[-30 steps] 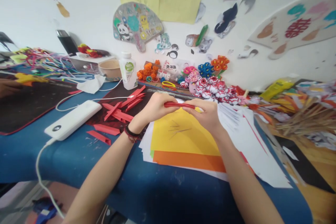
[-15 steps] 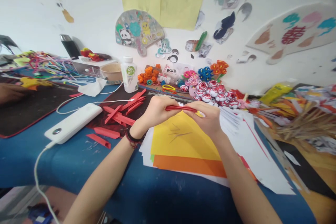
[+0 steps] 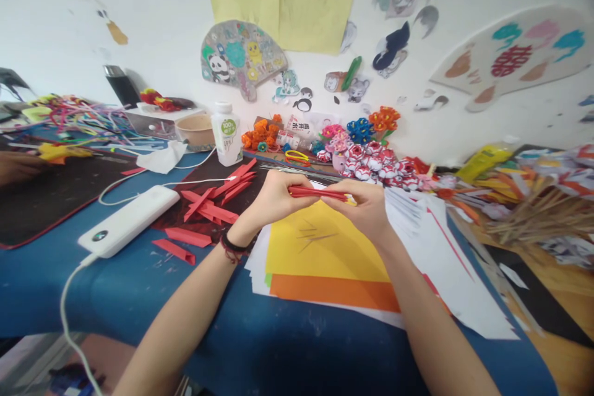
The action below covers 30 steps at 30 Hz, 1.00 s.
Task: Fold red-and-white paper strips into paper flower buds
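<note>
A folded red paper strip (image 3: 318, 192) is held level between my two hands, above the yellow paper sheet (image 3: 325, 238). My left hand (image 3: 278, 195) pinches its left end, and my right hand (image 3: 361, 204) grips the right end. Orange and white sheets lie under the yellow one, with several thin dark pins or wires on top. Left of my left hand, several folded red paper pieces (image 3: 211, 207) lie in a loose pile on a dark mat.
A white power bank (image 3: 127, 221) with a cable lies at the left, near a white bottle (image 3: 227, 135). Paper flowers (image 3: 371, 161) line the wall. White sheets (image 3: 457, 272) lie right. Another person's hand (image 3: 18, 167) rests at far left.
The view has shifted slightly. The red strip shows a little more of its face between my fingers; both hands still hold it in nearly the same place.
</note>
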Each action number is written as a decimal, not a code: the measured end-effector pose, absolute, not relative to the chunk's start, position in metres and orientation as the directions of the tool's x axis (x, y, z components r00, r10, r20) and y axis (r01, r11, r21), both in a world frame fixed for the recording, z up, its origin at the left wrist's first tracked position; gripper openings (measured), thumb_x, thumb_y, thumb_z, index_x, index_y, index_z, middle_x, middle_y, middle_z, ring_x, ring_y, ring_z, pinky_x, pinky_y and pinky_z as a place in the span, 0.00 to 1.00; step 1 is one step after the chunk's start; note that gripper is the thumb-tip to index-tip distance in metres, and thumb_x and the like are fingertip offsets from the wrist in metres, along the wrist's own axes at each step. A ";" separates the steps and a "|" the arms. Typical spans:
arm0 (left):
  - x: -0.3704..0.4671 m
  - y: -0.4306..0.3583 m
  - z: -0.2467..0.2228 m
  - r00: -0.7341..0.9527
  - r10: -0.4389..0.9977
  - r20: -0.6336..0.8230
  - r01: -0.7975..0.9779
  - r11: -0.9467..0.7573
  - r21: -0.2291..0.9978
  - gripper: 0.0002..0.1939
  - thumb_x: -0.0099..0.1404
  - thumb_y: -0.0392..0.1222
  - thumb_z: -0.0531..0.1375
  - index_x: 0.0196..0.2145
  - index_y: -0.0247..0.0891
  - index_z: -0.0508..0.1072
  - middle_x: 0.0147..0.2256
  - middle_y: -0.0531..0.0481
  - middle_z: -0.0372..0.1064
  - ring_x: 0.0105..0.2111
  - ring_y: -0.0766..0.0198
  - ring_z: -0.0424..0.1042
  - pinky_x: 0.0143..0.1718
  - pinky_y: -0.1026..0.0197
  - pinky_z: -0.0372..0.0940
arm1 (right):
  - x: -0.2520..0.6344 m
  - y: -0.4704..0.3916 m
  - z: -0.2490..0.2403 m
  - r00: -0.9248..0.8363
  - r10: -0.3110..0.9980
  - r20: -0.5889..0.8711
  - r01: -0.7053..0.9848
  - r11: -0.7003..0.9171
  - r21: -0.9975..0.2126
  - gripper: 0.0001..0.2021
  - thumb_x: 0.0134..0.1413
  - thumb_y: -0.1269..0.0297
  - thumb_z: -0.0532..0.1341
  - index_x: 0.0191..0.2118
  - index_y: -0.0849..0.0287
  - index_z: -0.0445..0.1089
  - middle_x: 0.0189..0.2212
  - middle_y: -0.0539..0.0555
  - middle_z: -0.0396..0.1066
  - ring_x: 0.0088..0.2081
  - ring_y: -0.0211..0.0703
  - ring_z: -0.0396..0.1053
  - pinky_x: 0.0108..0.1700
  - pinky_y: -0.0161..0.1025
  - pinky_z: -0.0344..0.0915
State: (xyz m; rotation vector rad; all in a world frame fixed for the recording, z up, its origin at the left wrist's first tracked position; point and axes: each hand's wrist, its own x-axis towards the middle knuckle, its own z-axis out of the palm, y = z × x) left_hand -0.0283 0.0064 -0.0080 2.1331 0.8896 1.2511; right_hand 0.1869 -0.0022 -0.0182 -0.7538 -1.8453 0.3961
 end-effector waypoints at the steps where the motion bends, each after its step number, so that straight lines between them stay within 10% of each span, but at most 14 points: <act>1: -0.028 0.006 -0.008 0.369 0.750 0.550 0.287 -0.654 0.699 0.11 0.61 0.45 0.69 0.29 0.33 0.81 0.24 0.50 0.75 0.25 0.66 0.69 0.28 0.66 0.61 | 0.188 -0.002 -0.018 -0.258 0.668 0.698 0.317 0.741 -0.592 0.03 0.56 0.64 0.71 0.34 0.56 0.82 0.31 0.53 0.81 0.31 0.42 0.77 0.35 0.39 0.71; 20: -0.025 0.010 -0.010 0.415 0.848 0.329 0.317 -0.474 0.822 0.12 0.56 0.44 0.68 0.26 0.30 0.78 0.21 0.55 0.65 0.24 0.72 0.58 0.25 0.68 0.51 | 0.186 0.003 -0.028 -0.353 0.773 0.528 0.378 0.634 -0.675 0.09 0.59 0.59 0.68 0.38 0.58 0.83 0.32 0.53 0.82 0.32 0.43 0.77 0.35 0.37 0.68; 30: -0.026 0.013 -0.013 0.474 0.793 0.382 0.329 -0.562 0.759 0.10 0.59 0.44 0.69 0.31 0.33 0.79 0.26 0.53 0.71 0.28 0.69 0.65 0.30 0.67 0.57 | 0.185 0.003 -0.027 -0.378 0.660 0.649 0.412 0.748 -0.520 0.09 0.62 0.61 0.67 0.34 0.59 0.82 0.26 0.50 0.80 0.26 0.36 0.73 0.29 0.33 0.63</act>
